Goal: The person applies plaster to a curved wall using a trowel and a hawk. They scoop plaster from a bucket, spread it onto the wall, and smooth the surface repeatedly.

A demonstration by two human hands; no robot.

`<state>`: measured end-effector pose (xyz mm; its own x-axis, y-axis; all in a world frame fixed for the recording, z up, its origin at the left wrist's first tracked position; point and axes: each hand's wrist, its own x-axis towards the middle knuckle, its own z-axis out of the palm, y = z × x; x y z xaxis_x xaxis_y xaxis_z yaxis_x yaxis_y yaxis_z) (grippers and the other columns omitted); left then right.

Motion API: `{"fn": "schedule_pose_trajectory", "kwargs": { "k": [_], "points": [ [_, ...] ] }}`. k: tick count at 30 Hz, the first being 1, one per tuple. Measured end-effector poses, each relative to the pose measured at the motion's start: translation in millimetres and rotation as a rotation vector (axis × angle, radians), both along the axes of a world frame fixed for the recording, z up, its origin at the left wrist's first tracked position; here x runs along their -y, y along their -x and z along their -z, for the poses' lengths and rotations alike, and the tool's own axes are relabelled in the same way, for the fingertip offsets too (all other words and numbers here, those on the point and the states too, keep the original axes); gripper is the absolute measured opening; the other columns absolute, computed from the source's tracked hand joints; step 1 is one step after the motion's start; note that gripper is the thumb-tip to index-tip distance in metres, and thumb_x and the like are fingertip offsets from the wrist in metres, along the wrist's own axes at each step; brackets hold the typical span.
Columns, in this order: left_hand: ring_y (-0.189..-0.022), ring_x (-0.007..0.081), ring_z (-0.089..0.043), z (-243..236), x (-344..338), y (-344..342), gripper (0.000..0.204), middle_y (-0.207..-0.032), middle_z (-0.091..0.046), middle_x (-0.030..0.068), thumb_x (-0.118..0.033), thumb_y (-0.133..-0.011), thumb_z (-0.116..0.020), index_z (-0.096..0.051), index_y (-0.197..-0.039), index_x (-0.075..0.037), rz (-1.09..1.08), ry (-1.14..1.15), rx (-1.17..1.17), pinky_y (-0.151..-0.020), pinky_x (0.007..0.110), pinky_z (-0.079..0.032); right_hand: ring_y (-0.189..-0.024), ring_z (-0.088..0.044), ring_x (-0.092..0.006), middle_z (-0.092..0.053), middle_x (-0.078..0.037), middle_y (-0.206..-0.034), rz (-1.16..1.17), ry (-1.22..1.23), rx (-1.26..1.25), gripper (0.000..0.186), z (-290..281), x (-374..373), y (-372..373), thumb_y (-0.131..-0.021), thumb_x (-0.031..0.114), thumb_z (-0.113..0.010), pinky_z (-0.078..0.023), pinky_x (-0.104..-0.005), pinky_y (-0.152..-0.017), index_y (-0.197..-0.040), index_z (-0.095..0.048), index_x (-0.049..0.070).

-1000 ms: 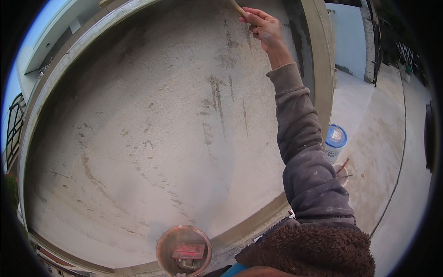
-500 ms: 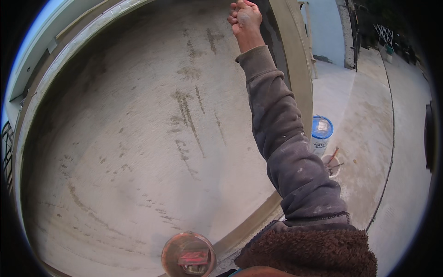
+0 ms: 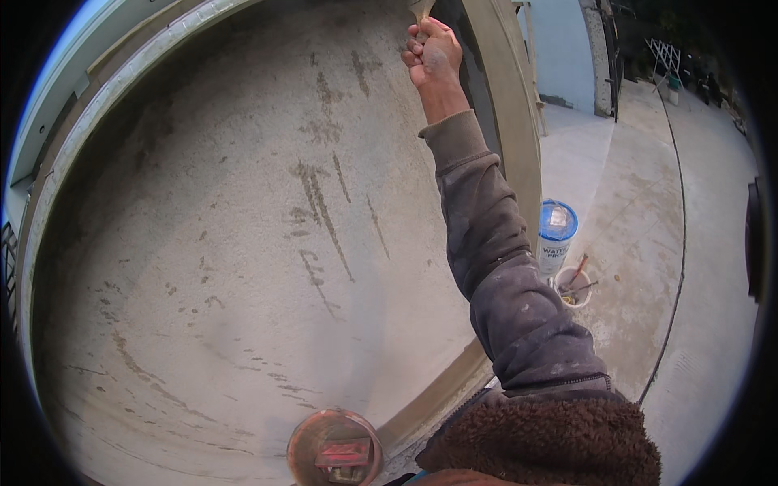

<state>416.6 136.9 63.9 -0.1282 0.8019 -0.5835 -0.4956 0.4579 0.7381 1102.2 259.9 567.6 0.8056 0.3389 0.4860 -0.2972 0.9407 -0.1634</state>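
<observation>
While the arm [image 3: 489,227] is outstretched, apparently for reach, the right hand [image 3: 435,52] clamps a brush-like tool [image 3: 421,8] at twelve o'clock, left hand unseen: can't tell its grip.

The cement surface [image 3: 243,340] is matt and rough, the sleeve [image 3: 519,300] dusty cloth, the brush handle [image 3: 422,10] perhaps wood.

It's an outdoor building site — raw cement surface [image 3: 235,243], blue-lidded bucket [image 3: 557,235].
</observation>
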Motion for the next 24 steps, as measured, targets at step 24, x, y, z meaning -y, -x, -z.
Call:
{"fn": "schedule_pose_trajectory", "kwargs": {
  "k": [24],
  "points": [
    [-0.093,0.0367,-0.068,0,-1,-9,0.053,-0.108,-0.062,0.0170,-0.009,-0.086,-0.052,-0.041,-0.138,-0.010,0.004,0.003,0.013,-0.074,0.053,-0.062,-0.050,-0.043,-0.0090,-0.054,-0.006,-0.079,0.051,0.027,0.084,0.018,-10,7,40,-0.092,0.003,-0.055,-0.029,-0.0260,-0.042,-0.103,-0.044,0.010]
  ]
}}
